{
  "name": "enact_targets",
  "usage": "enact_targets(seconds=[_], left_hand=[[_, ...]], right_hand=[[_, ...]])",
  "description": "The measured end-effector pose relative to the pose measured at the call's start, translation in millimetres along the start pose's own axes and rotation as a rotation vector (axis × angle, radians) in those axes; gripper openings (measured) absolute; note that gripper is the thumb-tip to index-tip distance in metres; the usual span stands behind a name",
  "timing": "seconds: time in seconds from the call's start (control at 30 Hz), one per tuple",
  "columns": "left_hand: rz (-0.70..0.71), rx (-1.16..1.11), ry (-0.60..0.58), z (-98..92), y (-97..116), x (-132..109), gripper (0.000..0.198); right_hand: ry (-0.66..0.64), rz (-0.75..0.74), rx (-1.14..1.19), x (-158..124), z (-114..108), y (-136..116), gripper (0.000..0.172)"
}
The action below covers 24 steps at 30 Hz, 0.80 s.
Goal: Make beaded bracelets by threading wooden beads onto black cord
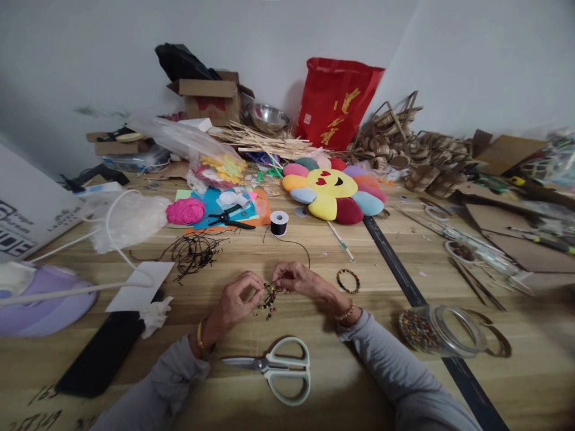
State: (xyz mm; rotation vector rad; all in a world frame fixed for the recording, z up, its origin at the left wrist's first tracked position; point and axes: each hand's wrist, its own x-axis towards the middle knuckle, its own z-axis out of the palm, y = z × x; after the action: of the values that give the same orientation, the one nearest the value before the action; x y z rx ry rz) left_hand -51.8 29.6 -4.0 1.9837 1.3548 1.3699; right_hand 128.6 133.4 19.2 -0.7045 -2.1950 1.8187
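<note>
Between my two hands is a small string of coloured beads on dark cord (269, 294), just above the wooden table. My left hand (240, 299) pinches its left side with thumb and forefinger. On the other side my right hand (299, 279) closes on the black cord by the beads. A few loose brown beads (269, 314) lie just below. White-handled scissors (287, 366) rest nearer me, blades toward the left. A beaded bracelet (348, 281) lies right of my right hand. Beyond my hands stands a spool of black cord (279, 224).
A glass jar of beads (422, 330) lies on its side at right. At left are a black phone (102, 353), a white card (140, 286) and tangled black cords (195, 254). Farther back are pliers (229, 220), pink yarn (185, 211) and a flower cushion (332, 187).
</note>
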Motion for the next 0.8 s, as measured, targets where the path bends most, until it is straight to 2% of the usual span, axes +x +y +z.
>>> enact_targets(seconds=[0.1,0.2,0.3,0.47,0.6,0.7,0.8], left_hand=[[-0.075,-0.04,-0.023,-1.0,-5,-1,0.011],[-0.15,-0.053,-0.022,-2.1,-6,-1,0.009],[-0.211,-0.084,0.001,-3.0,-4,0,0.009],[-0.37,-0.215,-0.002,-2.9,-1,-1,0.012],[-0.446,-0.216,-0.018,-0.5,-6,-3,0.015],[-0.449,-0.214,-0.041,0.8,-10,-4,0.017],[-0.431,-0.229,-0.073,1.2,-12,-5,0.017]], right_hand=[[0.002,0.051,0.099,1,3,2,0.018],[0.002,0.004,0.137,2,5,2,0.021],[0.027,-0.075,0.026,2,8,1,0.018],[0.155,-0.185,-0.313,0,13,-1,0.01],[0.236,-0.245,-0.477,-2,13,-3,0.009],[0.273,-0.266,-0.484,-2,13,-5,0.012],[0.31,-0.237,-0.363,-1,13,-4,0.02]])
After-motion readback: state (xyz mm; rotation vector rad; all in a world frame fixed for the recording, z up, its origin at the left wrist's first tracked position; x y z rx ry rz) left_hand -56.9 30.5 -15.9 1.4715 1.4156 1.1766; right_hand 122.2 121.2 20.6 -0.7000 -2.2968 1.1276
